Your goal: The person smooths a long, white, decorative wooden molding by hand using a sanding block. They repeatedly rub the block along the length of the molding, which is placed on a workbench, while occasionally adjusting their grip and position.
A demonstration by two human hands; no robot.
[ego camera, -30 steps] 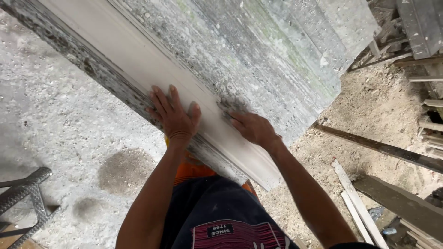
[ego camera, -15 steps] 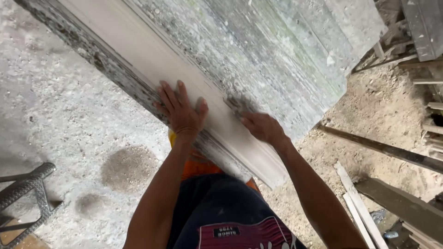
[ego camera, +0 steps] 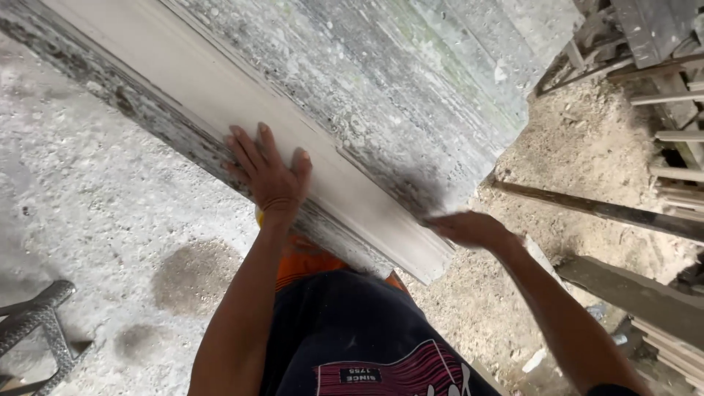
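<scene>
I see my left hand (ego camera: 269,176) lying flat on the pale moulded strip (ego camera: 220,95), fingers (ego camera: 246,147) spread and pressed down on its smooth face. The strip runs along the near edge of the rough grey worktop (ego camera: 381,81). My right hand (ego camera: 469,227) is blurred near the strip's end; I cannot tell how its fingers stand. Sawdust (ego camera: 587,154) covers the ground to the right, with wooden planks (ego camera: 631,293) lying there.

Woodworking yard — sawdust floor (ego camera: 587,158), stacked timber (ego camera: 682,132), worn plank bench (ego camera: 411,95)
</scene>
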